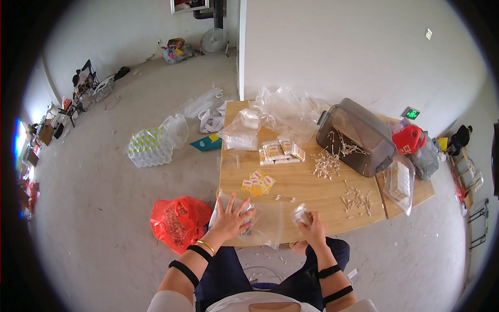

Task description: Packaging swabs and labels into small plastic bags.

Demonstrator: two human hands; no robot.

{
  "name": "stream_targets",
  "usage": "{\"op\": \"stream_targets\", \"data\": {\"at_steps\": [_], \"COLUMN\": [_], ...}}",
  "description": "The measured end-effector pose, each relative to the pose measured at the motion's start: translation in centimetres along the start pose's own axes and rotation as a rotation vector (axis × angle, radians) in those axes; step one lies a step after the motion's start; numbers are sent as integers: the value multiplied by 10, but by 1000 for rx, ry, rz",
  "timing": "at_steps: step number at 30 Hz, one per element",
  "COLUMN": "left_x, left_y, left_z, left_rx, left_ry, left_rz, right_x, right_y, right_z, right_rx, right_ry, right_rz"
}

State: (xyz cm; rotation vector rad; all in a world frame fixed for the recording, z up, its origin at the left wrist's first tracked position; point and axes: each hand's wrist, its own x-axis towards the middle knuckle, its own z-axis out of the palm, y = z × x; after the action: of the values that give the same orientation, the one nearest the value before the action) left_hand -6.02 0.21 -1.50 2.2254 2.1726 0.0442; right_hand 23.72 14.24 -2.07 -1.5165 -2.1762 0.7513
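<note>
My left hand lies with fingers spread on clear plastic bags at the table's near left edge. In my right hand, just over the near edge, is a small clear packet; what fills it is too blurred to tell. Between the hands and a little farther off lie a few loose cotton swabs. Yellow and white cards are spread beyond my left hand. Behind them sits a pile of filled swab packets. More loose cotton swabs are scattered to the right.
A grey plastic bin lies tipped on its side, swabs spilling from its mouth onto the wooden table. Clear bags crowd the far edge. A red bag stands on the floor at left, and bundled bottles lie beyond it.
</note>
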Motion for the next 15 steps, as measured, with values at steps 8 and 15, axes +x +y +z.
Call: {"op": "stream_targets", "data": {"at_steps": [8, 15], "left_x": [4, 0], "left_y": [4, 4], "left_z": [-13, -14], "left_rx": [-8, -4], "left_ry": [-35, -66], "left_rz": [7, -12], "right_x": [-5, -5], "right_y": [-22, -10], "right_z": [31, 38], "right_rx": [351, 454], "right_ry": [-342, -598], "right_rz": [-14, 119]}}
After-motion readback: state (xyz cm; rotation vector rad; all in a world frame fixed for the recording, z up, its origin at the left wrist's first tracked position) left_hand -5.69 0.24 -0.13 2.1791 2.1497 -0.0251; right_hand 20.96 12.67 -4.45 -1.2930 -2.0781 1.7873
